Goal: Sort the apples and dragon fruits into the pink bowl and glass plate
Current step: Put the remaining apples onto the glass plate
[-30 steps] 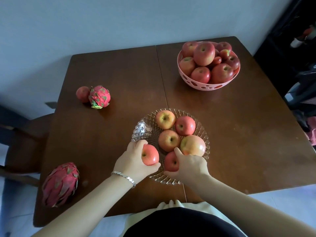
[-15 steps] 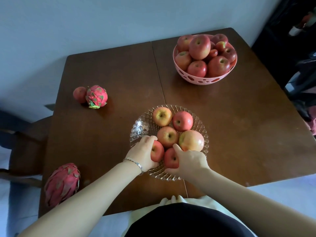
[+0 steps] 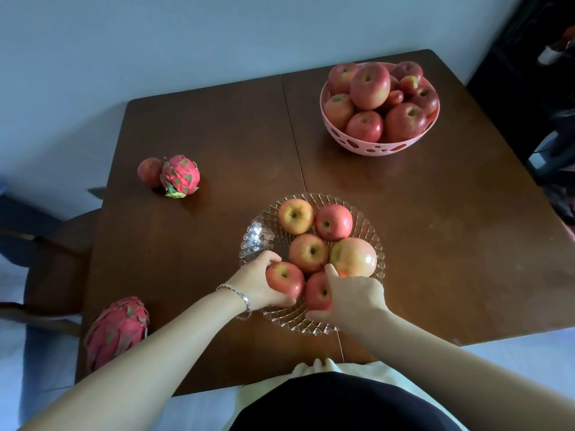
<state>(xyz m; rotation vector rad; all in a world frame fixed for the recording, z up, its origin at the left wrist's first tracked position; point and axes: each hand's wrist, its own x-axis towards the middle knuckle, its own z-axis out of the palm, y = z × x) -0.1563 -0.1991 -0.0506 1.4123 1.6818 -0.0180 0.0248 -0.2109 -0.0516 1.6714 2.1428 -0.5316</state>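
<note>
The glass plate (image 3: 259, 241) sits at the table's near middle and holds several apples. My left hand (image 3: 253, 284) grips a red apple (image 3: 286, 279) at the plate's near left. My right hand (image 3: 353, 298) is closed around another red apple (image 3: 317, 290) at the plate's near edge. The pink bowl (image 3: 378, 146) at the far right is piled with several apples. A small dragon fruit (image 3: 179, 177) lies at the left beside a loose apple (image 3: 149, 172). A large dragon fruit (image 3: 116, 329) rests at the near left corner.
The brown wooden table (image 3: 435, 244) has a seam down its middle. A dark chair (image 3: 49, 259) stands off its left edge. Dark clutter (image 3: 550, 119) fills the space beyond the right edge. Bare tabletop lies between plate and bowl.
My left hand has brought its apple from the plate's rim onto the plate, beside the others. My right hand has stayed on its apple. The camera view has shifted slightly.
</note>
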